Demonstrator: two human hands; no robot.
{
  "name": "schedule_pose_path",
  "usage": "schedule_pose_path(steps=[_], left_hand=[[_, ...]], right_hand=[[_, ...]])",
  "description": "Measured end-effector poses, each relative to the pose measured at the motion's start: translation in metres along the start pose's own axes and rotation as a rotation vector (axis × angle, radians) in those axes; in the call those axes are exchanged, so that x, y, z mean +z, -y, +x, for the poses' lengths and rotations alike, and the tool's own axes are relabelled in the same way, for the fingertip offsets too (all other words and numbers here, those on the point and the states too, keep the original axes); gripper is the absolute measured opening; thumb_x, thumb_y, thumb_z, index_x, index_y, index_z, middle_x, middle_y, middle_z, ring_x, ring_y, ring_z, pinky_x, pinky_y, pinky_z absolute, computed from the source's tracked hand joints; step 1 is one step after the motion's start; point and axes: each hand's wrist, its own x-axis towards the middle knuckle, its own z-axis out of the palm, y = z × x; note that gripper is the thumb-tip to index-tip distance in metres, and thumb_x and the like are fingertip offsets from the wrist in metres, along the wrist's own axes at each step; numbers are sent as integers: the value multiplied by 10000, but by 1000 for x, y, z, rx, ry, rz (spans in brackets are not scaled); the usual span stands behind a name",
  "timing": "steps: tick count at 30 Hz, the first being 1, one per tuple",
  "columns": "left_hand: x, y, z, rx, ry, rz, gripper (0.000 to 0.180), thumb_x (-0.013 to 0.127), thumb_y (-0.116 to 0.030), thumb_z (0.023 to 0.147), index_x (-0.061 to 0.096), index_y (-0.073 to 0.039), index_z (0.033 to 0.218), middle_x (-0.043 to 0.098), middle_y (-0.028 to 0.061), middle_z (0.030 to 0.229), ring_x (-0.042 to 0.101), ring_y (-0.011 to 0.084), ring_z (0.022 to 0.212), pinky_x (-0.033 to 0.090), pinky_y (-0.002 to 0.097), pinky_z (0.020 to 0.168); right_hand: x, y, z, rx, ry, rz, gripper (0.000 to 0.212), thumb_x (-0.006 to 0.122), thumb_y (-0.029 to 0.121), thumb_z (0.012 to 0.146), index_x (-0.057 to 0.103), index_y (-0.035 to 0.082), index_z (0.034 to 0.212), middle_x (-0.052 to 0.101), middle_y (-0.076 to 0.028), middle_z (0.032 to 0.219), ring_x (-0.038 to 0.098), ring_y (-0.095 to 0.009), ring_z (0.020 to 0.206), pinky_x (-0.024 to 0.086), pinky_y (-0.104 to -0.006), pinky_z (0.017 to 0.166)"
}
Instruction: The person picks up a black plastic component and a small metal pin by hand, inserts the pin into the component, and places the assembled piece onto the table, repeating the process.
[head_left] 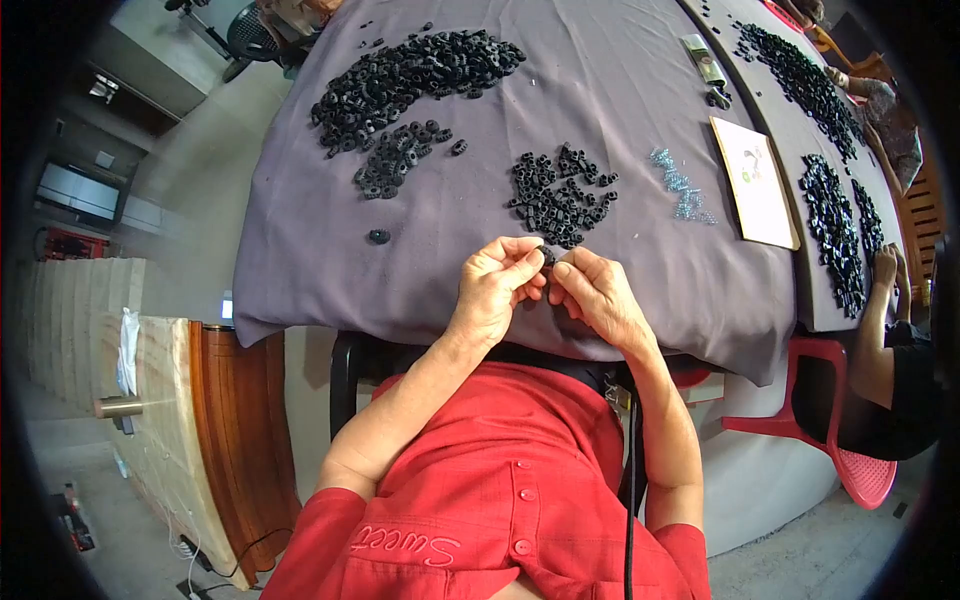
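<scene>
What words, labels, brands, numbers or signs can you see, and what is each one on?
Red shirt: one embroidered word in matching cursive thread, legible but not copied here.
Pale rectangular board: a small dark and green print, too small to read.
Green-and-white packet: markings too small to read.
Held black piece: too small to make out any marking.
Elsewhere: nothing I can read.

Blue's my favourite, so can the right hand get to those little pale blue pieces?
Probably yes: only the grey tablecloth shows between the right hand and the pale blue pieces, though it seems busy beside the black piece in the left hand.
</scene>
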Motion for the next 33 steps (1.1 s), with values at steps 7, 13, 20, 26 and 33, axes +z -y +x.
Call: schedule_pose_path(steps=[7,13,20,26,33], left_hand=[[-1,-1,-1,10,-11,-2,114,641,-75,843,608,-52,950,614,16,759,586,93,613,494,217,552],[1,3,-3,50,-13,-9,116,613,-45,856,599,-67,969,622,29,796,588,111,634,494,240,589],[11,11,-7,180,-105,135,116,623,-28,845,617,-36,960,613,16,762,584,84,626,499,213,581],[16,14,-5,376,-62,234,134,620,-7,842,606,-12,974,613,25,762,582,78,627,515,225,605],[5,6,0,165,-46,-11,127,597,-28,858,596,-24,985,607,27,770,562,81,589,476,213,556]], right_hand=[[8,-5,2,-126,-103,-87,243,497,199,899,552,-3,775,582,-70,617,530,-137,540,428,-276,516],[11,-4,1,-170,-172,-127,237,514,173,873,525,-19,734,574,-125,580,570,-222,513,442,-337,515],[9,-10,1,-193,-184,-178,206,511,161,889,556,2,766,564,-57,566,499,-114,500,405,-277,485],[9,-7,2,-185,-161,-130,213,521,134,875,515,-21,729,575,-128,580,582,-225,516,443,-339,509],[12,-4,1,-207,-140,-154,203,549,148,882,530,-16,765,602,-108,623,590,-176,548,453,-304,520]])
